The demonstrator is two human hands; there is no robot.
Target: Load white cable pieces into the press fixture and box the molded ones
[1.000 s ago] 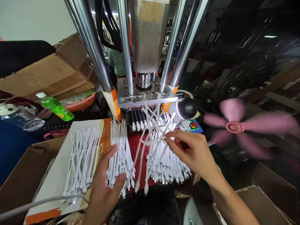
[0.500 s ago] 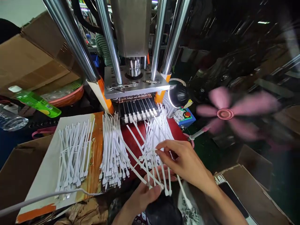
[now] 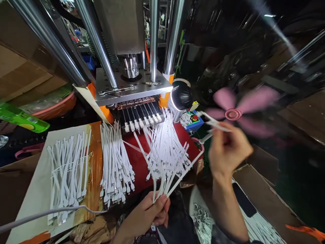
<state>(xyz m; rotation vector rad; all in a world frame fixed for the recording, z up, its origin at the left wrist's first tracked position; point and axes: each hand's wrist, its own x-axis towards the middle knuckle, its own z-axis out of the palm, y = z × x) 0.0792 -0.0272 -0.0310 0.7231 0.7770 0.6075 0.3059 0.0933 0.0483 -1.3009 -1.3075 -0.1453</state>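
My left hand (image 3: 157, 211) is closed around one end of a small bunch of flat white cables (image 3: 166, 183), which fan out upward from it. My right hand (image 3: 230, 149), raised at the right and slightly blurred, pinches a thin, branched white plastic piece (image 3: 212, 119). Behind the held bunch, a pile of white cables (image 3: 166, 139) lies on the red surface (image 3: 135, 152). To its left are a second cable pile (image 3: 115, 169) and a third on a pale board (image 3: 30, 200). Several white connectors sit in a row in the press mould (image 3: 142, 117).
The press's steel plate (image 3: 137, 89) hangs above the mould between upright rods. A pink fan (image 3: 233, 114) spins at the right, near a black lamp (image 3: 181, 96) and a blue control box (image 3: 195, 125). At lower right stands a cardboard box (image 3: 264, 200); a green bottle (image 3: 25, 117) lies left.
My right hand has moved up and right, away from the cables, with the branched white piece. My left hand has closed around the cable ends. The view has shifted a little.
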